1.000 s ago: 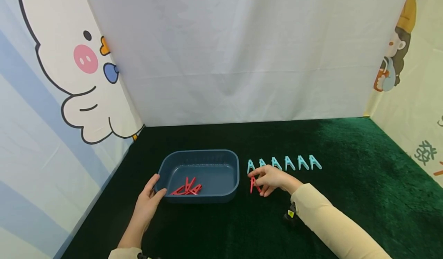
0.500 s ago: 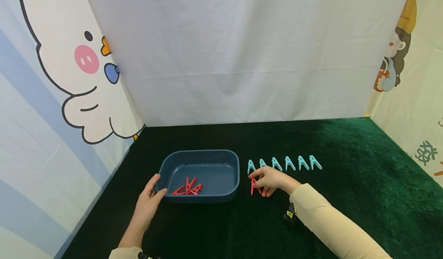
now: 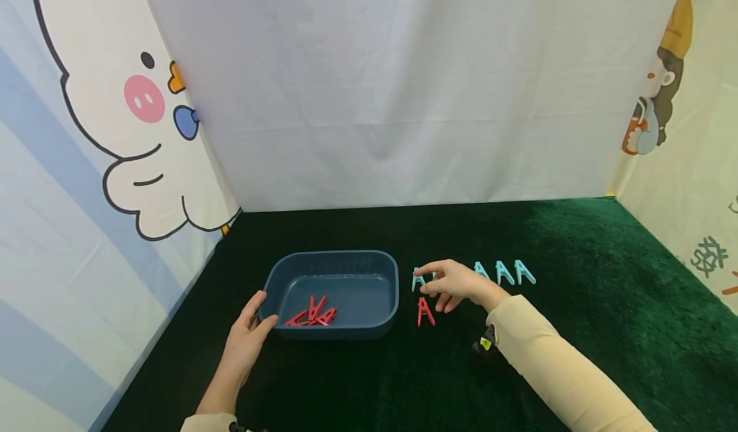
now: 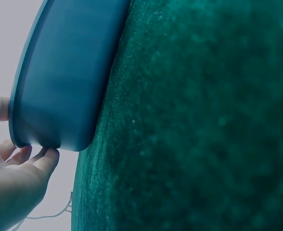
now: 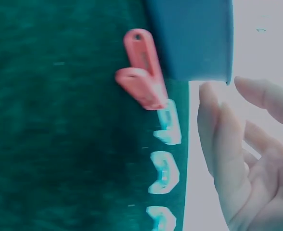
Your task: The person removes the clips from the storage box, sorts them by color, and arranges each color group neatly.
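At the near left corner of a dark blue plastic basin (image 3: 369, 331), my left hand (image 3: 245, 337) grips the rim. In the left wrist view the thumb is at the rim and the fingers (image 4: 46, 163) are against the outer wall. My right hand (image 3: 455, 284) holds nothing, its fingers relaxed and apart just above a red clothespin (image 3: 425, 313). This clothespin lies on the cloth right of the basin, legs toward me. Beyond it runs a row of light blue clothespins (image 3: 505, 273), partly hidden by the right hand.
Several red clothespins (image 3: 313, 310) lie jumbled in the near left part of the basin. Dark green cloth (image 3: 576, 329) covers the table. A white curtain (image 3: 403, 99) hangs behind, and printed cloth walls (image 3: 69, 278) flank both sides.
My right hand has let go of the red clothespin and moved up and away toward the blue row. The red clothespin stays on the cloth. The left hand and basin have not moved.
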Motion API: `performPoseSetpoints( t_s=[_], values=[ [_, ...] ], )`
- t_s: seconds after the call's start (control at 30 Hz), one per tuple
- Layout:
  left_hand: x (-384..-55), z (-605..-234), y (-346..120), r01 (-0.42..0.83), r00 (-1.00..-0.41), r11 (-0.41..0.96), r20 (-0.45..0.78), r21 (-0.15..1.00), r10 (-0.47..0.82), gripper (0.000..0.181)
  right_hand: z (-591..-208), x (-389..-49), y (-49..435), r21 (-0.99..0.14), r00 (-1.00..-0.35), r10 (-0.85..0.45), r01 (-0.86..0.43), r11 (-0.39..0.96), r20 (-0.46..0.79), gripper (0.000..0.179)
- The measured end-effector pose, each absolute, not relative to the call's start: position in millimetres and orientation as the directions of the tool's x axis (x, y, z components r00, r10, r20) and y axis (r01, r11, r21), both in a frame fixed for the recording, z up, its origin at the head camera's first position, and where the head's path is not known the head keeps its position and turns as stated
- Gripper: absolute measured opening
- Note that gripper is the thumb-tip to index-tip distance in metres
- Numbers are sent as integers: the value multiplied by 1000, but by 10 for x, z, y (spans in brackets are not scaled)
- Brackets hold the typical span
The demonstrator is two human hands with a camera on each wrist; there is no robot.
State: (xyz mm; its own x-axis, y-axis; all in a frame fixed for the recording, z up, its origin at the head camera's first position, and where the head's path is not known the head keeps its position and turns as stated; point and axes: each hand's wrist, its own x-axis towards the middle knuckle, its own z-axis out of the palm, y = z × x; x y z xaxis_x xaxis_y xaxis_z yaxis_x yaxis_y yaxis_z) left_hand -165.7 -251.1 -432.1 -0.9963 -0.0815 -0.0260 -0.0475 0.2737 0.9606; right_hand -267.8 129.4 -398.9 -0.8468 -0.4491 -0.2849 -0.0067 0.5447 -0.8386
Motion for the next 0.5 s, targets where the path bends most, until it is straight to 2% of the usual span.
performPoseSetpoints(
  t_s=[0.5],
  values=[
    [-1657,-4315,-2508,-48,-997,256,-30,965,-71,55,-3546,-2720,1025,-889,-827,-541,-127,441,-150,44]
  ],
)
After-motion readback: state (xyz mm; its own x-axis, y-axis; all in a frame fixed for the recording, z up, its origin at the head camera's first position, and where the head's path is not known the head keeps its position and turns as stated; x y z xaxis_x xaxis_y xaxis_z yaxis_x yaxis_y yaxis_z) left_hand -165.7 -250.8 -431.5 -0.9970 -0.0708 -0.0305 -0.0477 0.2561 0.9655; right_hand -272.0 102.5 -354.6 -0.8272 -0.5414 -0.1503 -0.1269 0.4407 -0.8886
